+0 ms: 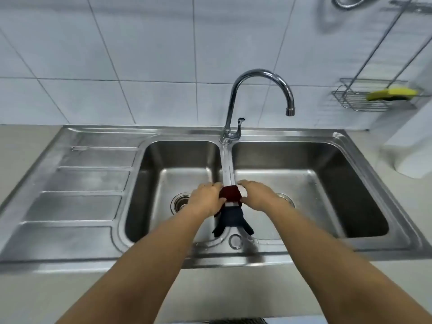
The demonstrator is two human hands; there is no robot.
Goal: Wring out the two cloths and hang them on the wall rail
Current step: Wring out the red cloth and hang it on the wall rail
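Observation:
A dark red cloth [230, 192] and a dark blue cloth [231, 218] lie draped over the divider between the two basins of the steel sink [93, 178]. A light band shows between the two colours. My left hand [205, 197] grips the red cloth from the left side. My right hand [259, 195] holds it from the right, fingers curled over its top. The blue cloth hangs down toward the front rim, its two corners spread. A wall rail [411, 5] shows at the top right edge.
A chrome gooseneck tap [261, 78] rises behind the divider, spout over the right basin; no water runs. A wire rack [357, 99] with a yellow sponge [392, 93] hangs on the tiled wall at right. A white container [411, 150] stands on the right counter.

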